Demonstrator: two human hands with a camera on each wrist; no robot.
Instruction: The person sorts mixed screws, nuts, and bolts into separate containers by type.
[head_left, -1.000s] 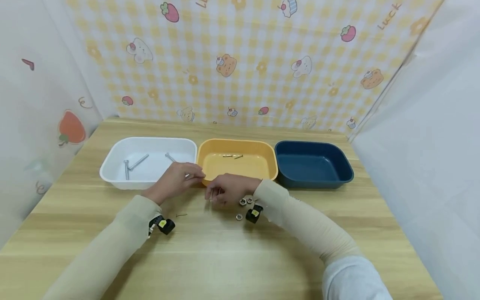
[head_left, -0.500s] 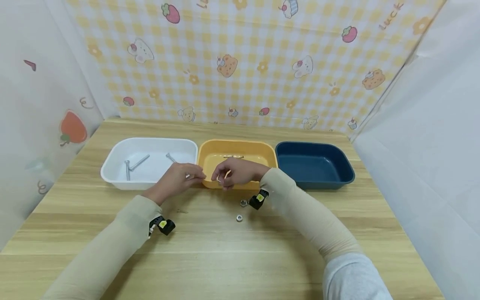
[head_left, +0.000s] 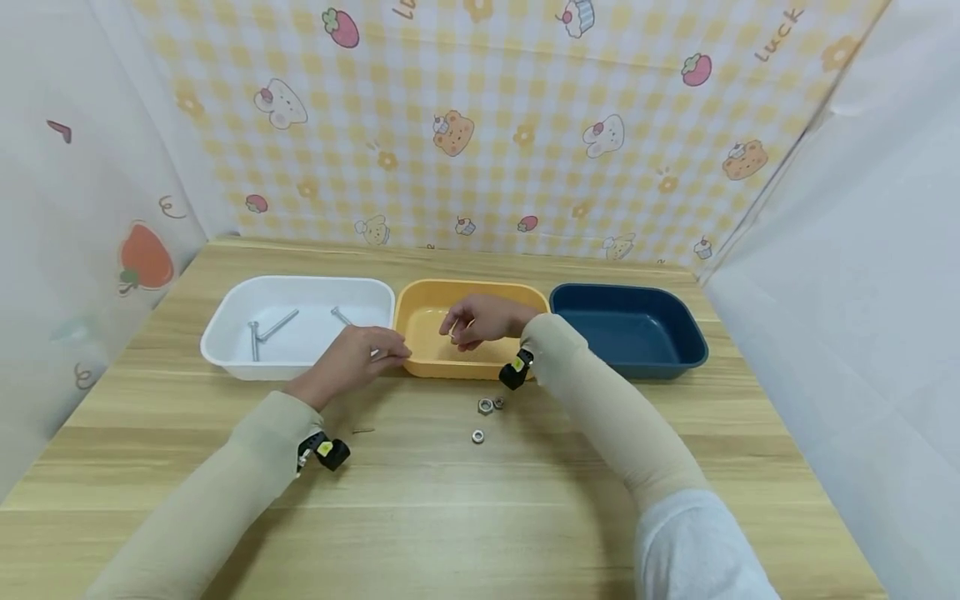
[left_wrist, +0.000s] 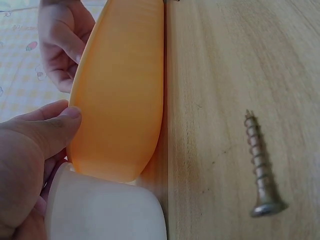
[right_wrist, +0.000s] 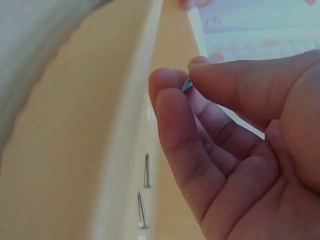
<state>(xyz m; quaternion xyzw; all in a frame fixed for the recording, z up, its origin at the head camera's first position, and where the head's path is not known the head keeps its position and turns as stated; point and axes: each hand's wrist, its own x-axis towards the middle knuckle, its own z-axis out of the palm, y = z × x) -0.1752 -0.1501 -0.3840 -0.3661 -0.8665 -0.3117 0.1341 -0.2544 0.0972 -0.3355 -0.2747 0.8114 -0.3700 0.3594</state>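
My right hand (head_left: pixel 487 320) is over the yellow bin (head_left: pixel 457 369), pinching a small metal screw between thumb and fingertips. Only a dark bit of that screw (right_wrist: pixel 188 85) shows in the right wrist view; the rest is hidden by the fingers. Two screws (right_wrist: pixel 143 211) lie inside the bin below. With thumb outside the rim, my left hand (head_left: pixel 352 358) grips the yellow bin's near left corner, right where it meets the white bin (head_left: pixel 251 372). Another screw (left_wrist: pixel 261 172) lies on the wooden table near the left wrist.
Three long bolts (head_left: pixel 277 325) lie in the white bin. A dark blue bin (head_left: pixel 630 370) stands to the right of the yellow one. In front of the yellow bin, three nuts (head_left: pixel 485 406) sit on the table (head_left: pixel 420 517). A checked cloth (head_left: pixel 480 183) hangs behind.
The right hand has lifted from the table in front of the yellow bin and moved forward over it, carrying the pinched screw. The left hand keeps its place on the rim.
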